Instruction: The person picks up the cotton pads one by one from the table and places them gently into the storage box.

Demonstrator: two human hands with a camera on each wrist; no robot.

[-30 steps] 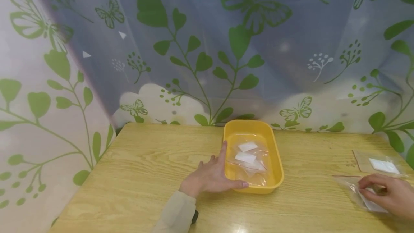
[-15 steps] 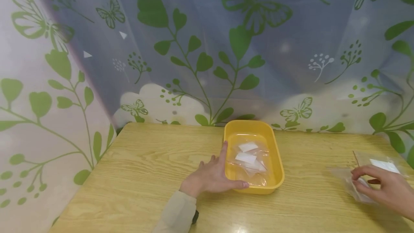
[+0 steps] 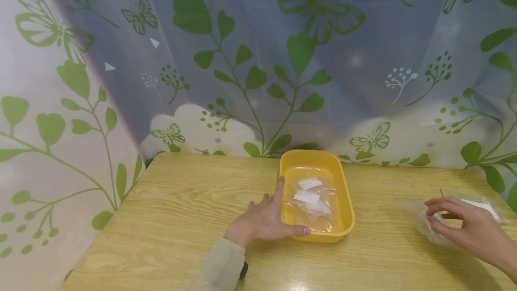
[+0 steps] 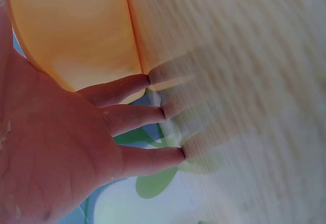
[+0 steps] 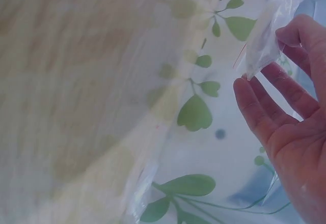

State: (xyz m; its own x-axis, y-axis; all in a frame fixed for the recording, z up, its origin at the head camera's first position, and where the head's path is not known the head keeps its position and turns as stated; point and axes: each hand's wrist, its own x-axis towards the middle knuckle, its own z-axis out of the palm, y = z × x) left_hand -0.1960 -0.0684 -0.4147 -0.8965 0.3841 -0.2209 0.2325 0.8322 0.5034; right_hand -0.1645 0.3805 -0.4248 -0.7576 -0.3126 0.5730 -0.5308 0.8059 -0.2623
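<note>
In the head view a yellow tray stands at the back middle of the table, with several clear bags of white pieces inside. Along its left side lies my left hand, index finger at the left wall and thumb on the front rim. The left wrist view shows its other fingers stretched straight, tips at the tabletop beside the tray. My right hand pinches a small clear zip bag between thumb and fingers, raised over the right of the table. Part of that bag is hidden by the fingers.
Another clear zip bag with a white piece lies on the table at the far right, partly behind my right hand. A curtain printed with leaves and butterflies hangs right behind the wooden table.
My right hand has lifted its zip bag off the table and moved a little left and up with it. The left hand and the tray have stayed put.
</note>
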